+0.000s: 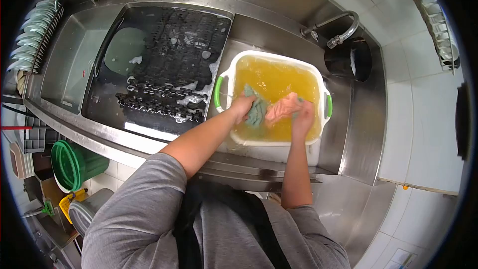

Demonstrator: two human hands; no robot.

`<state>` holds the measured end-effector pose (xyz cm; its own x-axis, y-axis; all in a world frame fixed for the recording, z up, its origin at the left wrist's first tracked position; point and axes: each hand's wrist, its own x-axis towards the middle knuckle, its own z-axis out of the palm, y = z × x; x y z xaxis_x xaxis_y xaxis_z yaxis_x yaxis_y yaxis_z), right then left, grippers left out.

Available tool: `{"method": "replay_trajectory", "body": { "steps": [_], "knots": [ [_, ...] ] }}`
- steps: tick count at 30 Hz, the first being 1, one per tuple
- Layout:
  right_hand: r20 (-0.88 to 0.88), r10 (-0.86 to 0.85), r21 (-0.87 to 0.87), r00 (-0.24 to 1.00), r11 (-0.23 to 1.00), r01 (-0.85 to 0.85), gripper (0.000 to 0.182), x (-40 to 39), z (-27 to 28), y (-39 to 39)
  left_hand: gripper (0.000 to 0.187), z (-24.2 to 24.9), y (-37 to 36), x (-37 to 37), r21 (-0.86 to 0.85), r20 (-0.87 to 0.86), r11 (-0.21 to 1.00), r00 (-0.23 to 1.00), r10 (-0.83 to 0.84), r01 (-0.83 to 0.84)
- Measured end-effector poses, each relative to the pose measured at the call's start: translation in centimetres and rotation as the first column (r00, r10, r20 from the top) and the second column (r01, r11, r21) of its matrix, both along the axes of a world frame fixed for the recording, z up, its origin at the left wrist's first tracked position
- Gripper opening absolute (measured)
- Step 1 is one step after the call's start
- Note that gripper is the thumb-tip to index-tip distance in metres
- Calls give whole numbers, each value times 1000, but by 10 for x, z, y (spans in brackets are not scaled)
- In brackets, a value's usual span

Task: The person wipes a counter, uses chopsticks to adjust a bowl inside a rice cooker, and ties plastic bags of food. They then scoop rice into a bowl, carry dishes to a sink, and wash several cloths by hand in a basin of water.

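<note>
Inside the metal sink (331, 147), toward the right, a white basin (269, 143) with green handles holds cloudy yellow liquid (269, 72). Both of the person's hands are over it. The left hand (242, 108) has its fingers closed around a bunched green cloth (255, 112), whose lower part reaches the liquid. The right hand (304, 117), near the basin's right side, is blurred; its fingers seem curled on the end of a pinkish-orange cloth (283, 109), which stretches left toward the green one. A bit of green shows beside those fingers too, though whether it belongs to another cloth I cannot tell.

Judging by the view, the handling is partway: both cloths look wet and crumpled, are in hand, and neither has been laid aside. How much is left, or whether more cloths lie under the liquid, cannot be told.

To the left of the basin, a dark ridged mat (186, 35) lies with patches of suds in the neighboring compartment. Beyond the basin, at the far right, stand a curved faucet (334, 43) and a black container (338, 60).
</note>
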<state>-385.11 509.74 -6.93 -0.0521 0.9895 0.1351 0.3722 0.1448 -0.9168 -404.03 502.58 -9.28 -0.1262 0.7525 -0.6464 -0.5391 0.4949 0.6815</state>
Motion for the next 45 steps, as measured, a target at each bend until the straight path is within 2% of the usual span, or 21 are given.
{"method": "replay_trajectory", "body": {
  "steps": [2, 4, 7, 9, 11, 15, 19, 21, 23, 25, 29, 31, 33, 34, 36, 38, 39, 41, 43, 44, 45],
  "knots": [
    [-56, 216, -73, 975, 973, -220, 26, -14, -36, -14, 34, -10, -3, 6, -67, 17, 998, 1000, 16, -15],
    [-18, 286, -125, 958, 950, -286, 28, -26, -68, -25, 44, -43, 4, 12, 62, 311, 994, 945, -100, 85],
    [283, 382, -60, 880, 923, -381, 31, -35, -75, -38, 57, -39, 0, 11, 183, 479, 979, 862, -170, 91],
    [409, 402, -299, 819, 907, -296, 32, -31, -60, -31, 62, -29, -3, 12, 79, 388, 985, 905, -175, 157],
    [227, 349, -233, 909, 926, -297, 29, -49, -31, -42, 67, -5, -4, 12, -19, 288, 979, 939, -188, 202],
    [-85, 290, -161, 953, 940, -300, 20, -87, 49, -92, 59, -9, -5, 29, -11, 579, 998, 814, -49, 68],
    [-17, 86, 130, 996, 988, -83, 25, -101, 22, -84, 55, -57, 15, 45, 332, 679, 913, 732, -57, -237],
    [102, 48, -7, 994, 999, -48, 28, -86, -3, -57, 54, -57, 19, 39, 405, 697, 856, 714, -62, -322],
    [235, 18, -143, 972, 990, 16, 31, -59, -29, -31, 55, -39, 16, 34, -117, 402, 983, 898, 177, -141],
    [729, 76, -29, 681, 996, -81, 32, -36, -50, -9, 54, -39, 10, 27, -123, 234, 980, 955, 181, -155],
    [413, 105, -43, 905, 994, -96, 23, -33, -60, -5, 59, 18, 5, 17, -384, -199, 920, 980, -1, -77],
    [-76, 162, -230, 984, 957, -175, 12, -65, -32, -24, 63, 18, 3, 23, -335, -162, 939, 987, 21, -75],
    [-221, 102, -174, 970, 975, -142, 14, -93, -2, -51, 68, 3, 6, 22, -279, -128, 957, 991, 46, -80],
    [-364, 34, -134, 931, 987, -89, 17, -98, 6, -59, 69, -12, 8, 19, -162, 144, 984, 984, 101, -77],
    [-146, 31, 62, 989, 998, -22, 16, -89, -19, -51, 71, -21, 7, 17, -42, 407, 992, 905, 124, -117],
    [55, -18, 273, 998, 962, 2, 16, -74, -52, -32, 68, -6, 2, 8, -7, -101, 999, 994, -47, 47],
    [281, -1, 356, 960, 929, -103, 17, -58, -68, -23, 68, -14, 2, 6, -4, -108, 999, 993, -38, 38],
    [489, -12, 414, 872, 883, -220, 18, -32, -84, -5, 80, -43, 3, 3, 55, -663, 927, 708, -244, 371],
    [714, 192, 107, 673, 921, -375, 21, -12, -90, 4, 90, -20, -14, -6, -96, -767, 886, 533, -356, 454],
    [713, 190, 111, 675, 920, -376, 21, -19, -77, 2, 101, 1, -21, -10, -254, -826, 827, 332, -455, 502],
    [586, 239, 16, 774, 952, -306, 19, -38, -39, -5, 101, 29, -27, -9, -250, -830, 829, 330, -450, 500]
  ]
}}
